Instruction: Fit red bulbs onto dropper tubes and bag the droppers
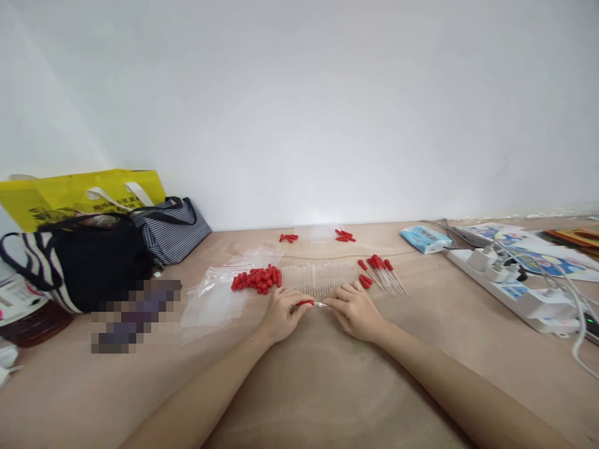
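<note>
Looks like somebody's home, or maybe a small plain room, hard to be 100% sure. It's basically a table [299,405] shoved against a bare pale wall [309,112], with everyday clutter: a yellow shopping bag [84,185], a black bag [116,265], a striped bag [175,229], a blue packet [423,238], a power strip [510,297] and colourful papers [556,263]. The thin clear tubes [318,279] and red caps [262,279] are kinda lab-ish, but the rest reads domestic.

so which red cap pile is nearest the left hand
The large pile of red caps left of the clear tube row, just beyond the left hand; the other groups are smaller and lie farther back or right.
</note>
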Motion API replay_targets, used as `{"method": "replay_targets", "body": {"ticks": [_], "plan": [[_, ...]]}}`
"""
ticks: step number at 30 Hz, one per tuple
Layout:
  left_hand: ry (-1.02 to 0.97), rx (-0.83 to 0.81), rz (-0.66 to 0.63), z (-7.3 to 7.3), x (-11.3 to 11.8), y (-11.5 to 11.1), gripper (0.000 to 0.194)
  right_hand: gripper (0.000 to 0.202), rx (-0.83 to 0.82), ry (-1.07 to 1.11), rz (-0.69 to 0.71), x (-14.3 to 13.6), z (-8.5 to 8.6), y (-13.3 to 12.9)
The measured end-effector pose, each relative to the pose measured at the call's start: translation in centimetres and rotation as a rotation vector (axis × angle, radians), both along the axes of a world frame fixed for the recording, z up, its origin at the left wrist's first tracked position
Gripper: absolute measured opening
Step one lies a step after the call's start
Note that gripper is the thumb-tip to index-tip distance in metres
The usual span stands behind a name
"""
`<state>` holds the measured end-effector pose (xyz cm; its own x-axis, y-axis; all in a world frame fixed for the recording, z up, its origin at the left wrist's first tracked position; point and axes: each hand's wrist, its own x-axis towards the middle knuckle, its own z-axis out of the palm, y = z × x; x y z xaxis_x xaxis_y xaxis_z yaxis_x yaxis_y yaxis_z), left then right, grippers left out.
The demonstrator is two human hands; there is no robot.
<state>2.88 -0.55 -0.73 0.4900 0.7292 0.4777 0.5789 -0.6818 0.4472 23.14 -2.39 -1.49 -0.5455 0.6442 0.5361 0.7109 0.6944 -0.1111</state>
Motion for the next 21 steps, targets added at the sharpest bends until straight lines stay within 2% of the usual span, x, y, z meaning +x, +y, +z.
{"method": "replay_targets", "body": {"ticks": [2,5,7,9,13,21], "plan": [[-0.054,0.015,0.066,-0.4,-0.2,0.3,0.021,0.021,0.013,-0.018,-0.114,0.6,0.1,0.4],[-0.132,-0.019,0.174,-1.1,-0.5,0.7,0.037,0.024,-0.011,0.052,-0.48,2.5,0.0,1.7],[-0.13,-0.063,0.179,-1.2,-0.6,0.8,0.038,0.026,-0.061,0.085,-0.735,4.0,0.0,2.7],[-0.105,-0.09,0.152,-1.1,-0.5,0.7,0.034,0.028,-0.146,0.073,-0.881,5.2,0.0,3.3],[-0.071,-0.094,0.102,-0.7,-0.3,0.4,0.023,0.031,-0.279,-0.011,-0.947,6.0,0.4,3.6],[-0.021,-0.061,0.071,-0.4,-0.2,0.2,0.012,0.025,-0.366,-0.048,-1.02,5.9,0.5,4.1]]}}
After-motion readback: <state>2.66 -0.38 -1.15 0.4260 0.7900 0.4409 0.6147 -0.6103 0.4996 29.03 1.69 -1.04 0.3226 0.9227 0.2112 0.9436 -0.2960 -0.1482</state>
